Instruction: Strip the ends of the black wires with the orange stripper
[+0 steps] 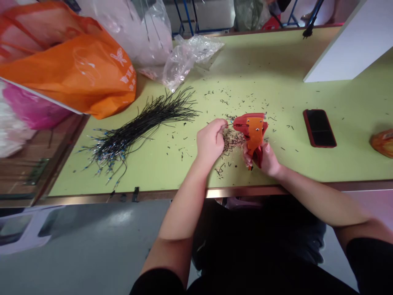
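Note:
My right hand (266, 159) is wrapped round the handles of a red and orange wire stripper (254, 130), whose jaws point left. Pinched in the fingers of my left hand (211, 138) is a thin black wire (229, 124), its end at the stripper's jaws. Whether the jaws are closed on the wire I cannot tell. Beneath and between the hands lies a pile of short black wire scraps (231, 141). To the left a long bundle of black wires (144, 123) rests on the green table, with bluish and silvery ends toward the lower left.
An orange bag (92, 73) and clear plastic bags (187, 57) stand at the back left. A phone (319, 128) lies on the table (276, 57) at the right, near an orange wrapped item (383, 142). A white panel (346, 45) rises at the back right.

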The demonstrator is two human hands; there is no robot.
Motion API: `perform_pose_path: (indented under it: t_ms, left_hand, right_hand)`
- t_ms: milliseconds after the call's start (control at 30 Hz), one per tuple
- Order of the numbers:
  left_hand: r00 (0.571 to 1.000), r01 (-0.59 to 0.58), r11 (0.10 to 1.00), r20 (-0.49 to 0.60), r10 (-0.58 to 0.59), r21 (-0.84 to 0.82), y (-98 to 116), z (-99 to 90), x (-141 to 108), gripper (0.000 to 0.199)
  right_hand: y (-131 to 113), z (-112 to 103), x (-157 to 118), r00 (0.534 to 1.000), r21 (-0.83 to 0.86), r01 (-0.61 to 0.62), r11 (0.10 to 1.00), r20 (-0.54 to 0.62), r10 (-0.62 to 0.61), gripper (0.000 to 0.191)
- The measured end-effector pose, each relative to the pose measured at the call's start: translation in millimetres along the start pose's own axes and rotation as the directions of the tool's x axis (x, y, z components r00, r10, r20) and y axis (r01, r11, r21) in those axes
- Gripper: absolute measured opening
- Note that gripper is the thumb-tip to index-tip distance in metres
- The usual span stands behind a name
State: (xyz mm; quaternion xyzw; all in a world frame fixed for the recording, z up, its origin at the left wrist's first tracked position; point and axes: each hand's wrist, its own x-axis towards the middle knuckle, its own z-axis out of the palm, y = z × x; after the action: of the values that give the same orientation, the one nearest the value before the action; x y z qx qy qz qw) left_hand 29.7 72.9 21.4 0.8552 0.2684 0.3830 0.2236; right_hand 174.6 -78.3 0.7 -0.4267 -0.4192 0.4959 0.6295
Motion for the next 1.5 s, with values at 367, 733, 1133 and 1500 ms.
perform_pose_path:
  t_ms: [367,733,1133,1500]
  left_hand:
    - [0.968,0.218,0.975,-0.133,-0.212,0.031,-44,-2.9,15,0.043]
    - [1.000,-0.031,0.988,0.005,0.031,0.153,-14,-2.4,2,0.040]
    - [0.996,-0.073,0.982,0.053,0.065,0.176,-1,-7.9,0,0.035]
    - [0.995,-0.093,0.979,0.062,0.083,0.180,-1,-4.6,-1,0.033]
  right_hand:
    - [-59,-13,5,0.921,0.099,0.189,0.977,-0.363,-0.142,0.058]
    - [-29,-12,9,0.982,0.120,-0.187,0.975,0.049,0.182,0.068]
    - [-23,-11,9,0.963,0.116,-0.259,0.959,0.114,0.246,0.068]
    - [-19,-7,9,0.965,0.075,-0.258,0.963,0.064,0.253,0.066]
